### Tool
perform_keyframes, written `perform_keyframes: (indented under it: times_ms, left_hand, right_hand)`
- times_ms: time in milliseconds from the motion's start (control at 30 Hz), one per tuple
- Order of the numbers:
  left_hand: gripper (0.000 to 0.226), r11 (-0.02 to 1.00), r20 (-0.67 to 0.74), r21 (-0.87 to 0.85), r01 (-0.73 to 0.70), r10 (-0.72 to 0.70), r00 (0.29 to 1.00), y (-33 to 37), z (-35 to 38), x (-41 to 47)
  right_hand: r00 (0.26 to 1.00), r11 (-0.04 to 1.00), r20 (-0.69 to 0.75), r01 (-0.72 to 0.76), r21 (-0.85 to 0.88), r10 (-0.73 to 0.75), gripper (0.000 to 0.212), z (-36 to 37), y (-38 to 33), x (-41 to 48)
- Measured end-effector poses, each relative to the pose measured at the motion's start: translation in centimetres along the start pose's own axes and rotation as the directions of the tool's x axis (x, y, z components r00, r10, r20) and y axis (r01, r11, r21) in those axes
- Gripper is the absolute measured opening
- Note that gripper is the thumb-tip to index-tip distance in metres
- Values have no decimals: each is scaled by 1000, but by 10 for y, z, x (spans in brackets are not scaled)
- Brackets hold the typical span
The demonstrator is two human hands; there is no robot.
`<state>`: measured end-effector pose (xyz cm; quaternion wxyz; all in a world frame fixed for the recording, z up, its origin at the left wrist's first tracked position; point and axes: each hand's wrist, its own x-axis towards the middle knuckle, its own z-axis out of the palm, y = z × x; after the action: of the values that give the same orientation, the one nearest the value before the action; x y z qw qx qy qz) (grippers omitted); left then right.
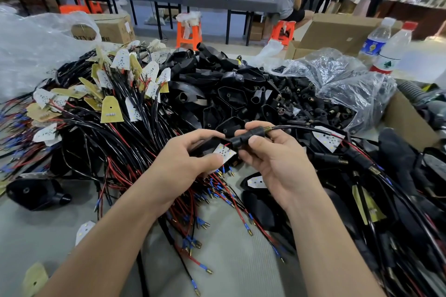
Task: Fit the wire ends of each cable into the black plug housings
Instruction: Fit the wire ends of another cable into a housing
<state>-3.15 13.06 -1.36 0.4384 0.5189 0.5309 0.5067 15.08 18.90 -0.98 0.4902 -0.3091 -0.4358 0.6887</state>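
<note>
My right hand (270, 159) pinches a black plug housing (243, 138) with a threaded brass end, and a black cable (296, 127) runs out of it to the right. My left hand (185, 159) holds a small white LED board (225, 152) against the housing's left end; thin red wires join the board to it. Below the hands, the cable's blue-sleeved wire ends (225, 172) with brass tips hang down. A heap of black housings (229, 94) lies just behind my hands. A tangle of black and red cables (115, 142) with white and yellow boards spreads on the left.
A clear bag of small black plug parts (335, 94) sits at the right, with two water bottles (383, 48) and cardboard boxes (337, 31) behind. More finished cables pile at the far right. One loose housing (36, 194) lies at the left. People and orange stools are beyond the table.
</note>
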Motion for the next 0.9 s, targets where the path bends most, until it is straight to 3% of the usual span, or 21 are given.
perform_keyframes:
  times_ms: [133, 367, 500, 633, 900]
  left_hand:
    - [27, 996, -41, -90, 8, -12, 999, 2, -2, 0]
    - [22, 975, 33, -214, 60, -54, 998, 2, -1, -2]
    - [26, 925, 87, -355, 135, -111, 990, 0, -4, -1]
    - [21, 973, 111, -210, 94, -72, 991, 0, -10, -1]
    - [13, 997, -68, -68, 35, -40, 997, -3, -9, 1]
  right_hand:
    - [998, 999, 59, 38, -32, -36, 30, 2, -2, -1]
    - [958, 989, 284, -75, 131, 35, 34, -3, -9, -6]
    - [942, 996, 336, -32, 87, 1, 34, -4, -10, -7]
    - [956, 999, 294, -5, 47, -10, 34, -4, -7, -5]
    - [965, 1000, 263, 15, 6, -16, 36, -4, -2, -4]
